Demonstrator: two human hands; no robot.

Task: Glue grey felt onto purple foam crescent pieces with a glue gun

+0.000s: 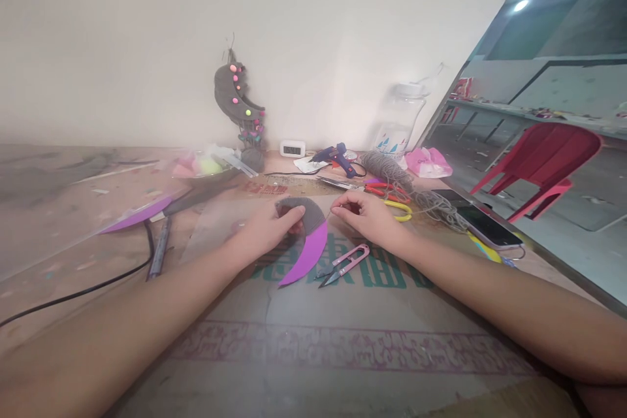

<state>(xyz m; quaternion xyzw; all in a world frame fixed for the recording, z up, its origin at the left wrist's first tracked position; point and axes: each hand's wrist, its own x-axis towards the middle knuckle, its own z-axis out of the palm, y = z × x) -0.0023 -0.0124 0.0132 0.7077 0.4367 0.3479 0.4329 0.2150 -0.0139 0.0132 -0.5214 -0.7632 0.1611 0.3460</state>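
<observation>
My left hand (267, 230) grips a crescent cutout (309, 243), purple at its lower end and wrapped in grey yarn at its upper end, lying on the cardboard (343, 333). My right hand (365, 214) is just right of the crescent's top, fingers curled in a pinch; what they pinch is too thin to make out. Small pink thread snips (345, 264) lie on the cardboard just below my right hand.
Grey yarn (396, 176), red and yellow scissors (392, 199), a blue glue gun (337, 157), a white clock (292, 148) and a jar (399, 121) stand behind. A phone (482, 222) lies right. A finished grey crescent (238, 101) leans on the wall. Another purple crescent (140, 214) and a black cable (98, 284) lie left. A red chair (539, 160) stands beyond the table.
</observation>
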